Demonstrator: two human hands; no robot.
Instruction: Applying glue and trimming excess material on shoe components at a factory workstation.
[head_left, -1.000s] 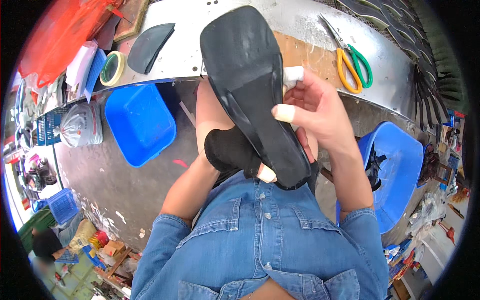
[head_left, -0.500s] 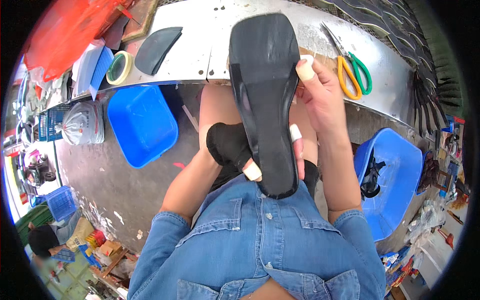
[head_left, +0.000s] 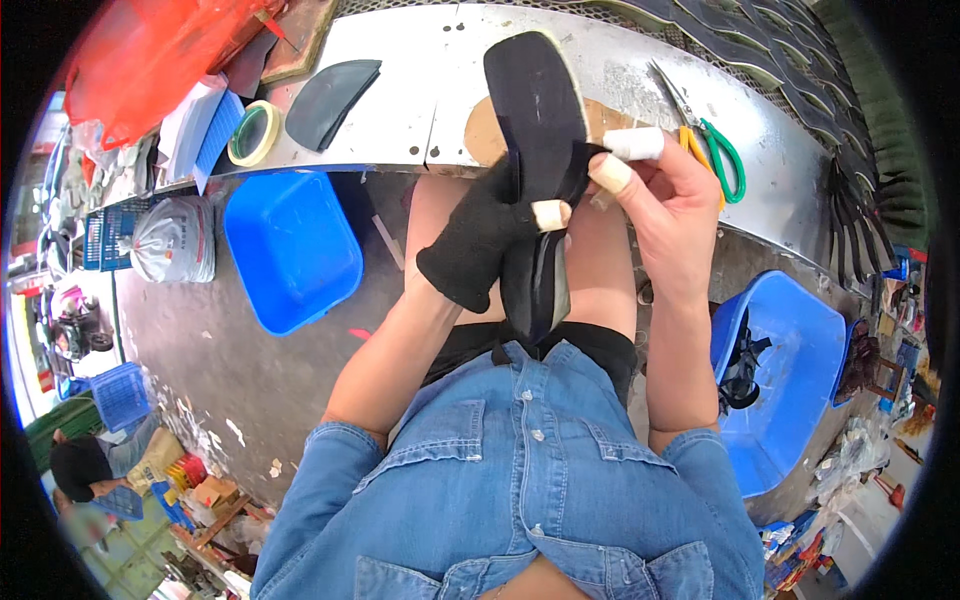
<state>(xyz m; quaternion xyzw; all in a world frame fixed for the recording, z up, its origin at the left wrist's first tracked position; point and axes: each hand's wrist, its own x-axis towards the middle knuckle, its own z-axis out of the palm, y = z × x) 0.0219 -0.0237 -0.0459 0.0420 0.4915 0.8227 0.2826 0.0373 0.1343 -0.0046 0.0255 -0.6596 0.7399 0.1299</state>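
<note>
A black shoe sole (head_left: pixel 540 95) with a side strap stands tilted over my lap, its broad toe end over the metal table's edge. My left hand (head_left: pixel 475 235), in a black fingerless glove, is wrapped round its middle, the taped thumb lying across it. My right hand (head_left: pixel 675 195), with tape on its fingertips, pinches the edge of the black strap (head_left: pixel 590 160) at the sole's right side. Behind the sole, a tan flat piece (head_left: pixel 482 130) lies on the table. Scissors (head_left: pixel 722 165) with yellow and green handles rest beyond my right hand.
On the metal table (head_left: pixel 400 70) are a tape roll (head_left: pixel 273 135) and dark sheet pieces (head_left: pixel 330 105). Blue tubs stand at left (head_left: pixel 290 250) and right (head_left: pixel 800 370); the right one holds black straps (head_left: pixel 742 365). Black strips (head_left: pixel 770 40) lie far right. Another person (head_left: pixel 85 465) is at lower left.
The sole has turned and tilted in my hands. My left hand has moved up to grip its middle. My right fingers have gone from the toe edge to the side strap.
</note>
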